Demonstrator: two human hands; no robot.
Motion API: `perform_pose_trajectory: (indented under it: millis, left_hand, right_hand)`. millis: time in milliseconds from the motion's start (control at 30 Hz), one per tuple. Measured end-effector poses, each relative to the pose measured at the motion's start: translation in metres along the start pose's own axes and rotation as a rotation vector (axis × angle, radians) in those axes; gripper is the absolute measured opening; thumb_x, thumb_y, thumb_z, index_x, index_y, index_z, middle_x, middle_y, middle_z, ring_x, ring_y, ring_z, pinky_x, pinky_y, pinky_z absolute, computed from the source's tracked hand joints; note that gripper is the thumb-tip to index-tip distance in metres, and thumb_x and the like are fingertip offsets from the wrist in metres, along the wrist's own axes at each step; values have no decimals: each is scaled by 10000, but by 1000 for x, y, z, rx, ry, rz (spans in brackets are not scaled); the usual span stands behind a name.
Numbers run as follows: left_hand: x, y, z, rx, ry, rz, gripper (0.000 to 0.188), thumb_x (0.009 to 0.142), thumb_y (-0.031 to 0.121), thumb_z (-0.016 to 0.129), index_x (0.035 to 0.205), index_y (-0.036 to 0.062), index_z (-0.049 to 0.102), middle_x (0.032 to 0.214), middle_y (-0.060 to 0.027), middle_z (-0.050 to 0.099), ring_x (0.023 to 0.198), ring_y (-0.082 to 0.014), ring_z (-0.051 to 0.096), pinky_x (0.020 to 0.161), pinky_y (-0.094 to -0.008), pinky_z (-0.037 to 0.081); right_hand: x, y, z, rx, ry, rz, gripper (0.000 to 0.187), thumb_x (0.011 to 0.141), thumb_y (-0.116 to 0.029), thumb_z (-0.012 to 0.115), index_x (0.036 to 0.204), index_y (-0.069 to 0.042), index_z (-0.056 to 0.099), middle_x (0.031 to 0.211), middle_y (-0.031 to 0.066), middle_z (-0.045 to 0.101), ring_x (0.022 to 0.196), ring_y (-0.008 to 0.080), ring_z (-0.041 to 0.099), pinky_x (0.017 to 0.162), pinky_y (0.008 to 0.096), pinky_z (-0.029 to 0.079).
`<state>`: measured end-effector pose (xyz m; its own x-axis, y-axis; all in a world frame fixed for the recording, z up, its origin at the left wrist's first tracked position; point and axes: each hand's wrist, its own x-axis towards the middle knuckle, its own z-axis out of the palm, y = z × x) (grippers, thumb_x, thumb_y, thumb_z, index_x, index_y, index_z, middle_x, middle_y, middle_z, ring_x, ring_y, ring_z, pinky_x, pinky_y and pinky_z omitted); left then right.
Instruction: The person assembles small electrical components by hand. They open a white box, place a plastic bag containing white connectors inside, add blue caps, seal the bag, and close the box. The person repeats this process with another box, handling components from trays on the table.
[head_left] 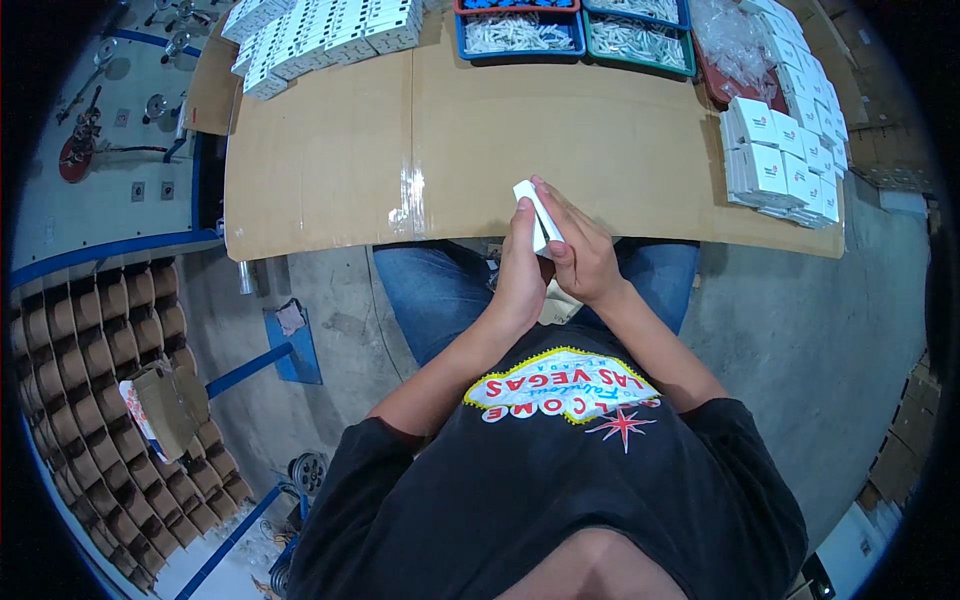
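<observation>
Just over the near edge of the cardboard-covered table (330, 170), I hold a small white box-shaped piece (527, 190) between both hands. A narrow dark gap shows along its side. My left hand (519, 275) closes on it from the left, thumb along its edge. On the other side my right hand (592, 256) wraps it with the fingers pressed together at its far end. Much of the piece is hidden by my fingers. A pale yellowish item (560, 305) lies below my hands at my lap; its kind is unclear.
Stacked white pieces with dark marks (340, 30) stand at the far left. Blue tray (520, 57) and green tray (640, 66) hold small white parts. A clear plastic bag (735, 45) and stacked white boxes (765, 170) occupy the right. A divided cardboard rack (110, 400) stands at left.
</observation>
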<state>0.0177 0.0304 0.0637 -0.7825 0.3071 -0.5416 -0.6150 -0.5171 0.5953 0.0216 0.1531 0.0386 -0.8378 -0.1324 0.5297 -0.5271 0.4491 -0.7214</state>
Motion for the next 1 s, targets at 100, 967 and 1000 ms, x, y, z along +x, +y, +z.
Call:
perform_pose_trajectory:
  millis: [100,967,1000]
  left_hand:
    - [-3,6,2,1,-4,-26,530,1040,565,451,1339,132,515,1169,-16,597,1108,-141,583,979,-346,459]
    - [8,46,-25,126,-226,-416,549,1031,615,392,1338,173,502,1213,-52,591,1131,-203,600,932,-436,530]
    - [13,41,-32,111,-256,-419,549,1032,615,392,1336,174,509,1224,-59,595,1137,-208,604,929,-439,533]
  right_hand:
    - [1,-1,-1,29,-48,37,570,1049,-331,518,1464,54,453,1444,277,520,1324,424,535,1083,446,453]
    - [3,-5,-6,336,-200,439,488,1002,-244,612,1421,-7,530,1455,196,484,1329,327,506,1115,381,387]
    - [1,-6,-5,344,-213,450,498,1006,-254,604,1426,0,521,1455,199,483,1330,330,504,1113,383,389]
